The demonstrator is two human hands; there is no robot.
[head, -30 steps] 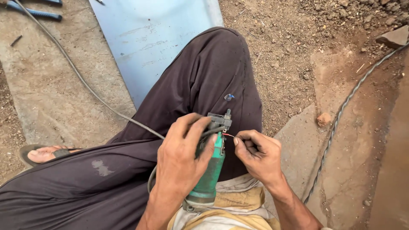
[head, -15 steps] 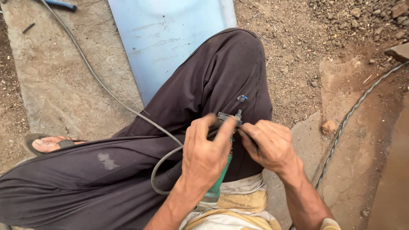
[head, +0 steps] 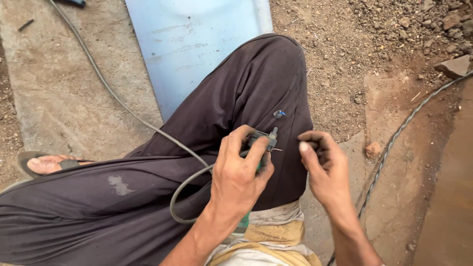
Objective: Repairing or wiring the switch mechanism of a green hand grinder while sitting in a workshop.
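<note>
over the raised knee of the dark trousers, the left hand is clamped around a welding electrode holder, its green handle showing below the palm and its grey metal head poking out above the thumb. a thin short stub of rod sticks out of the head toward the right. the grey cable loops away from under that hand across the lap and out over the concrete slab.

the right hand hangs just beside the holder, apart from it, fingers curled loosely inward with thumb and forefinger near each other; whether they pinch anything i cannot tell. by the look of it, the step in hand is work at the head of the holder, with the stub. the next move would call for a fine pinch right at the head while the left hand keeps the holder firm.

both forearms come up from the bottom edge, the left wrist bent, the right wrist straighter. a light blue metal sheet lies beyond the knee; a twisted wire runs across the dirt at right.
</note>
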